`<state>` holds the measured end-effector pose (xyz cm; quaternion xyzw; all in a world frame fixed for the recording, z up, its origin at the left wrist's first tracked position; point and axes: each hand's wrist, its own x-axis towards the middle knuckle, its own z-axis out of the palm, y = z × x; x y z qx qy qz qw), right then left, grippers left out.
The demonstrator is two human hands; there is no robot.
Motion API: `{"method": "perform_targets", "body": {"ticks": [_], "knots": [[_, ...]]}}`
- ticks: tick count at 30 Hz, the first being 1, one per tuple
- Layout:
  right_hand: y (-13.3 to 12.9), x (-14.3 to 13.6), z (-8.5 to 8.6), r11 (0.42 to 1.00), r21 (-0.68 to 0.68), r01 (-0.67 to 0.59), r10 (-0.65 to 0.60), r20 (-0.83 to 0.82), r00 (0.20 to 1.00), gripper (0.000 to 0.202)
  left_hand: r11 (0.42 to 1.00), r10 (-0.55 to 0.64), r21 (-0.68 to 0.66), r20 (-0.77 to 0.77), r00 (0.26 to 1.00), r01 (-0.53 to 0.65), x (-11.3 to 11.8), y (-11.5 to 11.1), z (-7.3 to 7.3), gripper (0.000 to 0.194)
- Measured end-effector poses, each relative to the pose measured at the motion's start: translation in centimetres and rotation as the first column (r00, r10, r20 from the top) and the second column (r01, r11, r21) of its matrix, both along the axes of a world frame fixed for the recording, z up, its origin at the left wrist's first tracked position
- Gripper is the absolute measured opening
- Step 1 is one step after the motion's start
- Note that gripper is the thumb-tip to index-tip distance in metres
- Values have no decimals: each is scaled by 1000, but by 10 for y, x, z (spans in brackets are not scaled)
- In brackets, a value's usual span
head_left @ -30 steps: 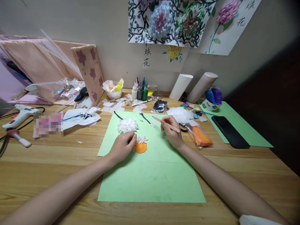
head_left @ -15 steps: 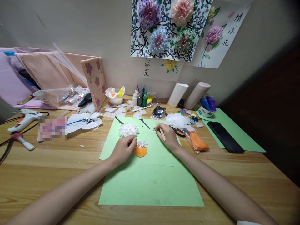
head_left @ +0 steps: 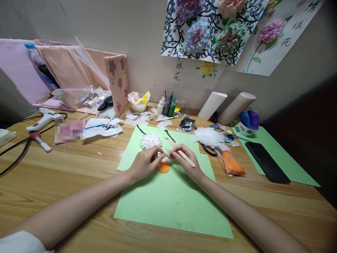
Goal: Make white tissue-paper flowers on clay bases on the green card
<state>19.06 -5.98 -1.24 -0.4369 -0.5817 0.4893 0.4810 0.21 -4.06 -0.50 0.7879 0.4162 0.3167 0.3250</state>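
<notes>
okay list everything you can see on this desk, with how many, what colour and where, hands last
Paper sheet: one, light green, desk centre.
Tissue flower: one, white, top of that sheet.
Orange piece: one, under the fingertips of both hands.
Wooden stick: one, tan, in the right hand.
Paint bottles: several, by the wall.
Glue gun: one, white, far left.
Paper rolls: two, white, leaning on the wall.
Phone: one, black, on the right green sheet.
Left hand: pinching at the orange piece.
Right hand: holding the stick.
</notes>
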Motion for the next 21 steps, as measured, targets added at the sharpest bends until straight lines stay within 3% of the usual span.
{"method": "perform_targets", "body": {"ticks": [4, 8, 14, 17, 21], "knots": [[0, 2, 0, 998, 56, 7, -6, -22, 1000, 40, 999, 31, -12, 177, 984, -30, -2, 0, -1, 18], [0, 3, -3, 983, 136, 120, -130, 66, 989, 29, 996, 91, -51, 319, 943, -79, -4, 2, 0, 22], [-7, 2, -4, 966, 197, 168, -186, 76, 980, 14, 968, 186, -211, 251, 950, -134, -10, 3, 3, 26], [-10, 3, -5, 928, 309, 211, -243, 69, 968, 11, 956, 230, -235, 222, 948, -177, -12, 1, 1, 25], [-12, 5, -9, 866, 477, 146, -235, 131, 963, 13, 950, 217, -270, 215, 952, -156, -13, 0, 0, 27]]}}
